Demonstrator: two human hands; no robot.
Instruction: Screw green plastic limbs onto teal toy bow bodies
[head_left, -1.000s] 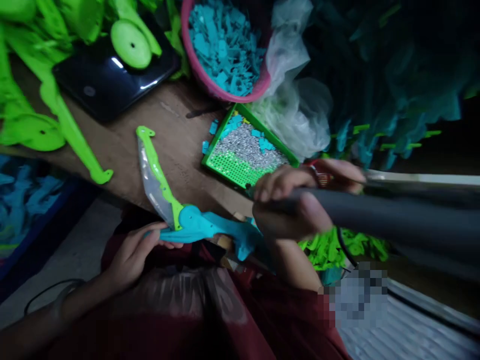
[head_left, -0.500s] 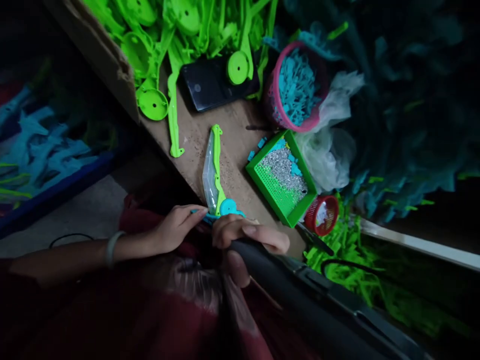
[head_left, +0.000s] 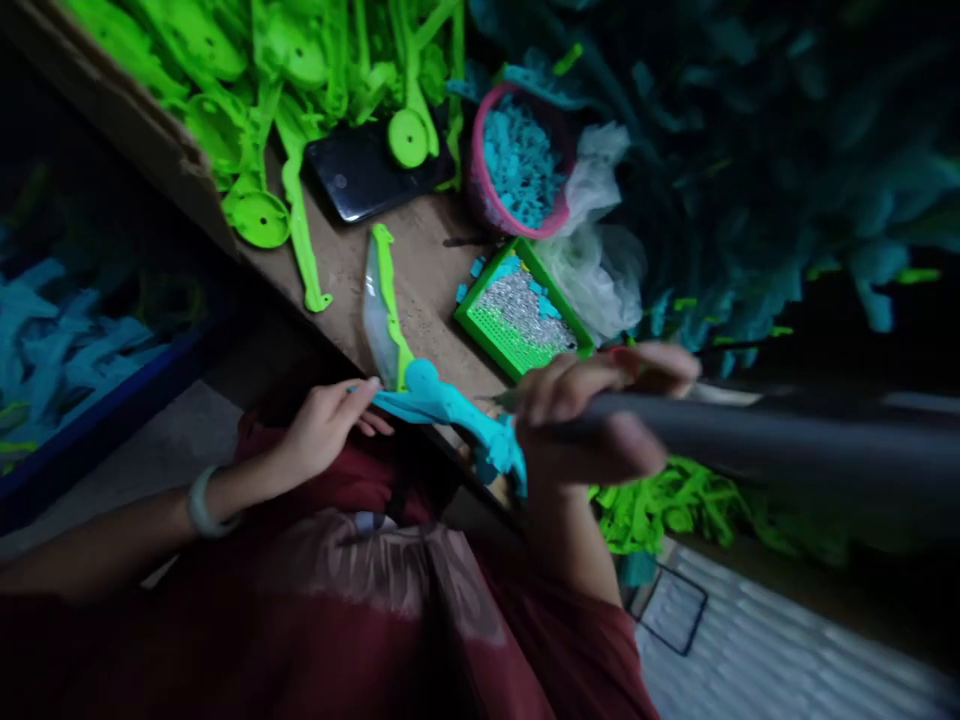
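The blue handle [head_left: 439, 400] is slanting ten-to-four while the green strip [head_left: 392, 325] is pointing at twelve

The folding piece is lying at the near edge of the brown counter [head_left: 435, 310]. Its handle's long axis is running from the fingertips near ten o'clock down to four, the forked end sitting just beside the right wrist. From the rounded joint, the strip is rising at a steep angle, its hooked tip aiming a shade toward eleven; a clear curved panel [head_left: 373, 320] is bordering it on the nine o'clock side.

The left hand [head_left: 322, 430] is pinching the handle's ten o'clock end, thumb and fingers together on it. The right hand [head_left: 585, 400] is wrapping its grip around a dark rod-like tool [head_left: 735, 435], which is stretching toward three, blurred.

From the joint, a green tray [head_left: 484, 345] of silver bits is resting toward two, a pink basket [head_left: 478, 165] of blue parts toward one, and a black phone [head_left: 360, 190] toward eleven.
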